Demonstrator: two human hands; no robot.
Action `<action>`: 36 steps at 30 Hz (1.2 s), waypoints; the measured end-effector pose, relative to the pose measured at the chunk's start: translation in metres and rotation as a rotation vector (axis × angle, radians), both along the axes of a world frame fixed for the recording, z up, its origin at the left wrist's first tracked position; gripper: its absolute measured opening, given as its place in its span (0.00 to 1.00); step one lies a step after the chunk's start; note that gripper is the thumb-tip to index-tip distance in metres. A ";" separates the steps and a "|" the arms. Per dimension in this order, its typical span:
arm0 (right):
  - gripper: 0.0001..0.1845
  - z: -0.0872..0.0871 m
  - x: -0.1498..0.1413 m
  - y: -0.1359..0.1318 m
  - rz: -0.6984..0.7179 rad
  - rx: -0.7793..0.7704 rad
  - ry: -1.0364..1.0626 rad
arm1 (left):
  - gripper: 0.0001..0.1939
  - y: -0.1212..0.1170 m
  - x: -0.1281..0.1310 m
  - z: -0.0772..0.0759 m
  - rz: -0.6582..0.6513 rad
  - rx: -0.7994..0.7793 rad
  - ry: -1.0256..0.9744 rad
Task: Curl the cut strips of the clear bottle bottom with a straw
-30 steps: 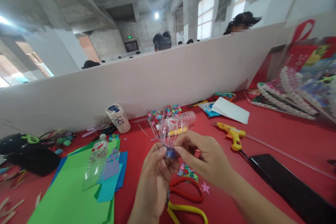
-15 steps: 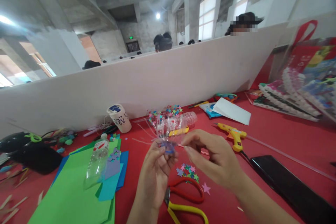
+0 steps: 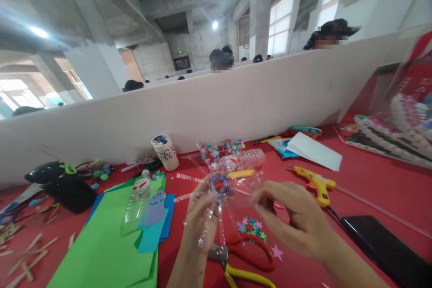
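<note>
The left hand (image 3: 199, 213) has its fingers closed on a cut bottle (image 3: 227, 186), the blue ring facing the camera and clear strips fanned out around those fingers. Just right of it is the right hand (image 3: 293, 218), fingers curled and blurred; whether they pinch a strip, I cannot tell. Between and below both hands' fingers, stars (image 3: 251, 227) and cutters (image 3: 223, 258) lie on the worktop (image 3: 299, 274). Beyond the left fingers lies a yellow knife (image 3: 240, 174); right of the right fingers, a glue gun (image 3: 317, 184)
</note>
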State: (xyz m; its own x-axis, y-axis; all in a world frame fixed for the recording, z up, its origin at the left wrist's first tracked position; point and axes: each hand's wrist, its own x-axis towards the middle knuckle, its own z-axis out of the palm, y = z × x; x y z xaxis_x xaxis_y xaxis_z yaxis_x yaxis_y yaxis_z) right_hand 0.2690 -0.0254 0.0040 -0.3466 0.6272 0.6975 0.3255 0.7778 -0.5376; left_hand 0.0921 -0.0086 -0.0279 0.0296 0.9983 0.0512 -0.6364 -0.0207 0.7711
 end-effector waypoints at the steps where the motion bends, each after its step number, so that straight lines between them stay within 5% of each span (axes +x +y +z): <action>1: 0.07 0.000 0.001 -0.002 -0.008 0.006 -0.012 | 0.23 0.000 -0.001 0.001 -0.007 -0.003 0.005; 15: 0.08 0.004 -0.007 0.006 -0.096 -0.132 0.061 | 0.12 -0.011 0.016 0.011 -0.075 -0.218 -0.136; 36: 0.07 0.004 -0.009 0.004 -0.145 -0.231 0.101 | 0.12 -0.016 0.021 0.012 -0.103 -0.185 0.019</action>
